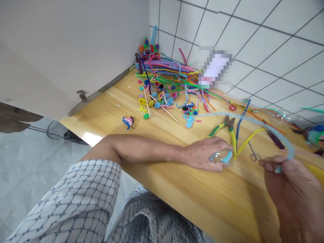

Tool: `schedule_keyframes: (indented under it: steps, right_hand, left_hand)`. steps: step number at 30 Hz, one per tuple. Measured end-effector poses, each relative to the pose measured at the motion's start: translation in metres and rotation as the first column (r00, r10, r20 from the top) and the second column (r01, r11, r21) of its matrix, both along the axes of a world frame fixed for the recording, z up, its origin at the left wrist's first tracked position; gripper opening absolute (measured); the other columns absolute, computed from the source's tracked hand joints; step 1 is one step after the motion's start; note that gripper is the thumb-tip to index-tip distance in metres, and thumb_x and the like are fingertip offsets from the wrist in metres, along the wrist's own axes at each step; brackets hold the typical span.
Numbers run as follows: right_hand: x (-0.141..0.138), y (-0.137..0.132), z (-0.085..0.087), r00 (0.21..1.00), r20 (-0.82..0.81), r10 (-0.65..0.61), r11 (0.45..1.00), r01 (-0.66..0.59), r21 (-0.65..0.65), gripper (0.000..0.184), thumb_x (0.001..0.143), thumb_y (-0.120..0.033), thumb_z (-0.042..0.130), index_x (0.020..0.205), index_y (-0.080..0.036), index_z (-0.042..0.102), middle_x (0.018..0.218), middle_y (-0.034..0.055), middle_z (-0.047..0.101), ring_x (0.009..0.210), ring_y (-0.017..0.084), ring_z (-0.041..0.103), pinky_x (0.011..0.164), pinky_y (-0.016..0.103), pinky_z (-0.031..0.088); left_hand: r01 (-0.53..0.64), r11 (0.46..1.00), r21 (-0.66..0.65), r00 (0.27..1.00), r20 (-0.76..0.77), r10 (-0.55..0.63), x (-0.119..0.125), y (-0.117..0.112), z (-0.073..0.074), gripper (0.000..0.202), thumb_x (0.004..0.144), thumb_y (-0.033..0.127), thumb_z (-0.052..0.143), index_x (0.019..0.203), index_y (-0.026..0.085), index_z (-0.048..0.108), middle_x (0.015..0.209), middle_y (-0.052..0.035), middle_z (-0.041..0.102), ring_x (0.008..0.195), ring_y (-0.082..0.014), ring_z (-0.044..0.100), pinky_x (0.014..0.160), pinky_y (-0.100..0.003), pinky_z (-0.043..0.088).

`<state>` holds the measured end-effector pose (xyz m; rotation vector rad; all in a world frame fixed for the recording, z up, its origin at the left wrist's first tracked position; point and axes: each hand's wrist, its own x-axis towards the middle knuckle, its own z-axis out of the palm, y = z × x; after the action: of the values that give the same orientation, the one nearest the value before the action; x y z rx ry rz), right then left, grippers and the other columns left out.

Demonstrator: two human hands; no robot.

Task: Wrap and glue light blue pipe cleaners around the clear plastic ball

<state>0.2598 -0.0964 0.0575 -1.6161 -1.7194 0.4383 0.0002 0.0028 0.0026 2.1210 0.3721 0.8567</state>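
My left hand rests on the wooden tabletop, its fingers curled round a clear plastic ball. A light blue band shows along the ball's right side. At the lower right, my right hand pinches a light blue pipe cleaner between thumb and fingers. The pipe cleaner arcs away to the left above the table, blurred at its far end. Just beyond my left hand lie pliers with yellow-green handles. A blue pipe cleaner, a yellow pipe cleaner and small scissors lie between the hands.
A heap of coloured pipe cleaners lies by the tiled wall, with a pixelated slab against it. Small pieces and wooden sticks are scattered in front. A colourful ornament stands at the right edge. A pale panel borders the left.
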Motion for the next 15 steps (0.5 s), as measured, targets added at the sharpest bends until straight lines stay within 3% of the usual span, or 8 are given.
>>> schedule_keyframes:
  steps: [2,4,6,8,10,13,15]
  right_hand:
    - [-0.01,0.008,0.013,0.969,-0.243,-0.056,0.998,0.058,0.001,0.031,0.104,-0.064,0.049,0.113,-0.064,0.079,0.083,0.0112,0.064,0.08,0.04,0.07,0.084,0.073,0.057]
    - [-0.025,0.017,0.024,0.874,-0.44,-0.206,0.979,0.191,-0.078,0.014,0.093,-0.064,0.078,0.085,-0.053,0.083,0.08,0.0093,0.064,0.075,0.034,0.065,0.084,0.067,0.057]
    - [-0.038,0.027,0.029,0.81,-0.518,-0.275,0.961,0.252,-0.116,0.023,0.075,-0.065,0.097,0.076,-0.046,0.084,0.075,0.0044,0.066,0.066,0.026,0.061,0.071,0.054,0.056]
    - [-0.047,0.035,0.027,0.782,-0.557,-0.281,0.96,0.238,-0.15,0.038,0.063,-0.067,0.102,0.075,-0.036,0.083,0.069,0.0009,0.068,0.061,0.02,0.059,0.06,0.041,0.05]
    - [-0.05,0.04,0.02,0.795,-0.563,-0.225,0.973,0.154,-0.172,0.041,0.066,-0.066,0.101,0.08,-0.031,0.084,0.067,-0.0006,0.069,0.06,0.016,0.057,0.058,0.034,0.046]
    - [-0.049,0.04,0.017,0.855,-0.492,-0.162,0.986,0.118,-0.121,0.037,0.075,-0.062,0.096,0.071,-0.028,0.08,0.074,-0.0003,0.075,0.065,0.015,0.06,0.063,0.033,0.051]
    - [-0.044,0.037,0.027,0.896,-0.416,-0.156,0.987,0.128,-0.093,0.036,0.077,-0.061,0.095,0.07,-0.029,0.079,0.081,0.0005,0.08,0.075,0.019,0.068,0.071,0.036,0.058]
  left_hand:
    - [-0.011,1.0,0.009,1.0,0.006,0.011,0.0,0.001,-0.002,0.05,0.094,0.024,0.073,0.142,0.012,0.066,0.145,-0.0206,0.073,0.147,-0.0321,0.068,0.132,-0.045,0.054]
    - [-0.003,1.0,0.012,1.0,0.01,0.003,-0.001,0.001,-0.002,0.051,0.093,0.023,0.072,0.143,0.014,0.064,0.148,-0.0195,0.072,0.147,-0.032,0.067,0.131,-0.047,0.055]
    - [-0.004,1.0,0.008,1.0,0.026,0.004,-0.004,0.0,-0.002,0.051,0.095,0.024,0.071,0.143,0.013,0.062,0.147,-0.0207,0.072,0.147,-0.0337,0.066,0.13,-0.05,0.056]
    - [-0.012,1.0,0.004,1.0,0.021,0.012,-0.008,-0.001,-0.002,0.05,0.095,0.023,0.07,0.144,0.018,0.061,0.146,-0.0178,0.071,0.144,-0.0329,0.067,0.127,-0.053,0.057]
    - [-0.007,1.0,0.026,0.999,0.045,0.006,-0.011,0.0,-0.004,0.047,0.098,0.023,0.067,0.144,0.02,0.059,0.145,-0.016,0.07,0.144,-0.031,0.067,0.125,-0.053,0.058]
    - [0.001,0.998,0.062,0.994,0.109,-0.008,-0.014,0.002,-0.007,0.05,0.099,0.024,0.067,0.148,0.021,0.056,0.146,-0.016,0.067,0.142,-0.0306,0.067,0.121,-0.054,0.06]
    - [0.016,0.998,0.053,0.993,0.115,-0.022,-0.015,0.002,-0.007,0.051,0.1,0.022,0.067,0.15,0.023,0.055,0.148,-0.0157,0.066,0.142,-0.0302,0.066,0.12,-0.055,0.06]
